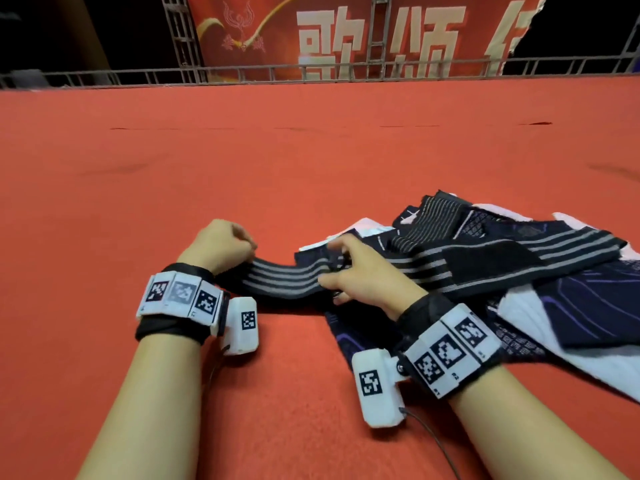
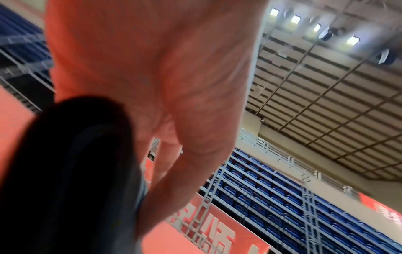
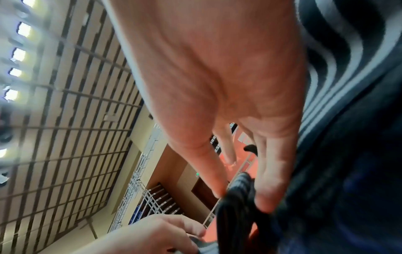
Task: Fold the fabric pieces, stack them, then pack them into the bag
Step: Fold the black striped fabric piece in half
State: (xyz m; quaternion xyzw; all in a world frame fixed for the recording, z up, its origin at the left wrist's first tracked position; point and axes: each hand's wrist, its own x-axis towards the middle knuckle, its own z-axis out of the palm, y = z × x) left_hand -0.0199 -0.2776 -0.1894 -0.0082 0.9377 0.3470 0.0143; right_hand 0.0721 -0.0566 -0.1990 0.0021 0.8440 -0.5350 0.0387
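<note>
Black striped band (image 1: 294, 280) lies left-right, both hands (image 1: 221, 244) (image 1: 360, 271) gripping its ends

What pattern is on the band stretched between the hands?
Black band with lengthwise grey stripes; head view.

Red carpeted surface (image 1: 311, 150) underfoot, heap of dark striped and white fabric pieces (image 1: 519, 271) at right, black grey-striped elastic band (image 1: 287, 280) stretching leftward from heap, grey metal railing (image 1: 311, 72) behind, red banner with pale characters (image 1: 277, 29) beyond railing

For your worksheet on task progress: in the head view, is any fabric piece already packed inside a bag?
No, no bag shows in the head view; the fabric pieces lie loose on the red surface.
</note>
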